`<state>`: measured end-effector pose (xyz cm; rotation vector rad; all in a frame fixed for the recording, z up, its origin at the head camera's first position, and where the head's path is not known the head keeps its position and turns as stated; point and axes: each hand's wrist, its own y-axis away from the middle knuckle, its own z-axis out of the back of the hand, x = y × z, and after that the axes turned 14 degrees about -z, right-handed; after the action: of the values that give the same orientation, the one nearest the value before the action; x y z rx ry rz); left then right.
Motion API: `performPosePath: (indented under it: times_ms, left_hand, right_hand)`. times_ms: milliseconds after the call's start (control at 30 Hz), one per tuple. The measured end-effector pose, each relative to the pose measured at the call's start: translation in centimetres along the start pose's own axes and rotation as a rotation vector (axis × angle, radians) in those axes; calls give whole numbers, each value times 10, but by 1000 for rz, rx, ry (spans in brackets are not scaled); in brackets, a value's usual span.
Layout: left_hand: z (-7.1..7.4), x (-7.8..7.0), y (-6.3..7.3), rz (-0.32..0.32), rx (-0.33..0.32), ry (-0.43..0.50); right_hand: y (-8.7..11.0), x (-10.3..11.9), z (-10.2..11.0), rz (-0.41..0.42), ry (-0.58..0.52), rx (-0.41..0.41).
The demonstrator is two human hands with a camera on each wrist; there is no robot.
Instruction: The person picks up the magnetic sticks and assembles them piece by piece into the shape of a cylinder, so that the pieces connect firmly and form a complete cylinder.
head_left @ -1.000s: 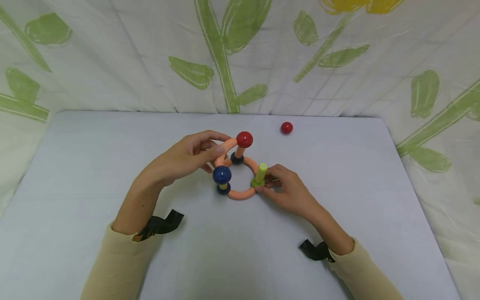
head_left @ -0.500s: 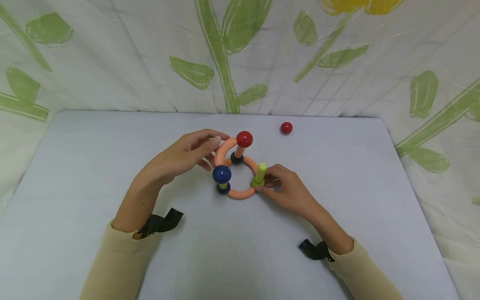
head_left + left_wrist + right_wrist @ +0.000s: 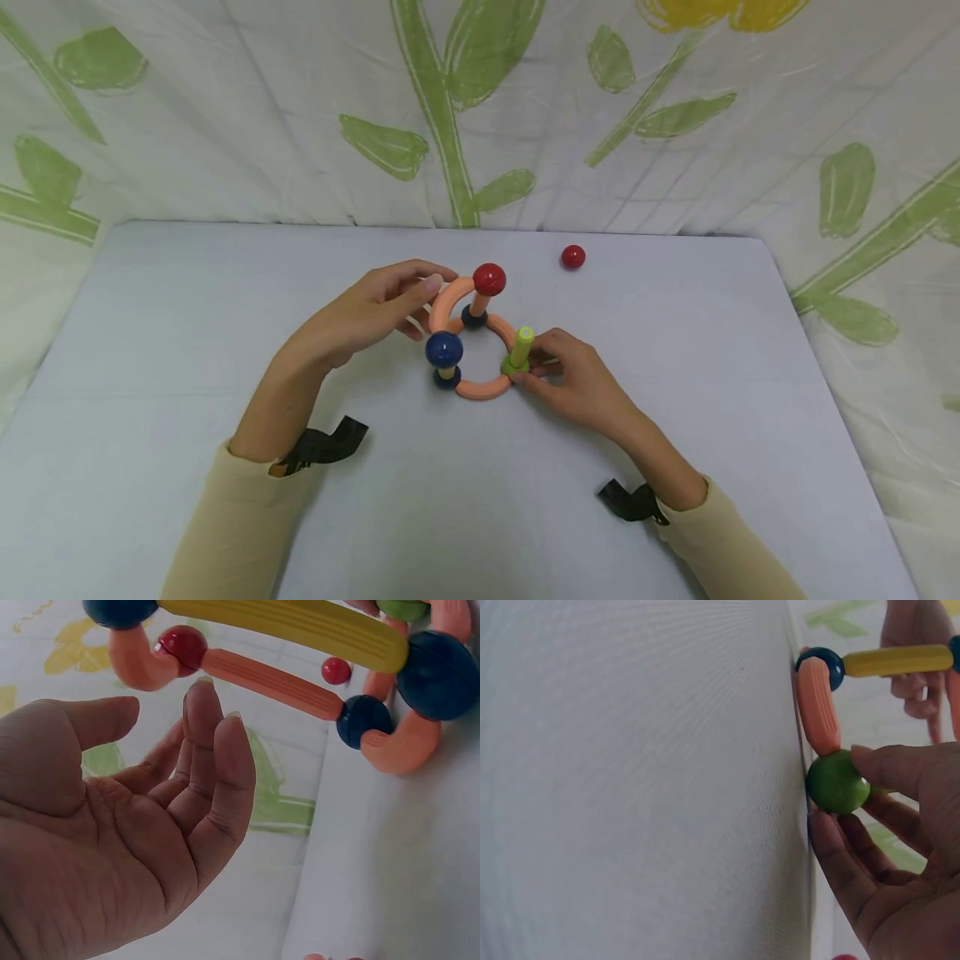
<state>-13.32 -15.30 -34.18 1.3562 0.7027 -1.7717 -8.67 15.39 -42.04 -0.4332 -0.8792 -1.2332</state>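
A small structure of toy balls and rods stands on the white table. Its base is a ring of curved orange rods joined by two dark blue balls and a green ball. Uprights carry a blue ball and a red ball, bridged by a curved orange rod. My left hand is beside that bridge, fingers loosely bent and holding nothing. The thumb and fingers of my right hand pinch the green ball, which has a yellow-green rod upright on it.
A loose red ball lies near the far edge of the table. Behind it hangs a white cloth with painted green leaves. Black straps stick out at both sleeve cuffs.
The left thumb and fingers have let go of the upper curved orange rod and drawn slightly left. The right hand and the structure have kept their places.
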Motion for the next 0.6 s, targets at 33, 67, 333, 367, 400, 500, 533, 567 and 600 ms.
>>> performPosePath:
  times_ms: [33,67,333,367,400,500,533,567,600]
  left_hand:
    - [0,1,-1,8,-5,-8]
    - [0,3,-1,14,-8,-15]
    - [-2,19,-6,28,-27,-51]
    - [-2,22,-7,29,-30,-49]
    - [-3,24,-7,33,-33,-42]
    - [-7,31,-10,43,-34,-15]
    - [-8,34,-10,49,-35,-11]
    - [-10,36,-11,57,-37,-13]
    - [-12,38,-12,63,-36,-25]
  right_hand:
    - [0,0,0,-2,0,2]
    - [0,0,0,-4,1,3]
    - [-1,0,0,-4,3,8]
    - [0,0,0,-2,2,8]
    - [0,0,0,-1,2,7]
    - [0,-1,0,3,0,6]
    - [0,-1,0,4,-1,5]
    - [0,-1,0,5,-1,4]
    - [0,-1,0,6,0,3]
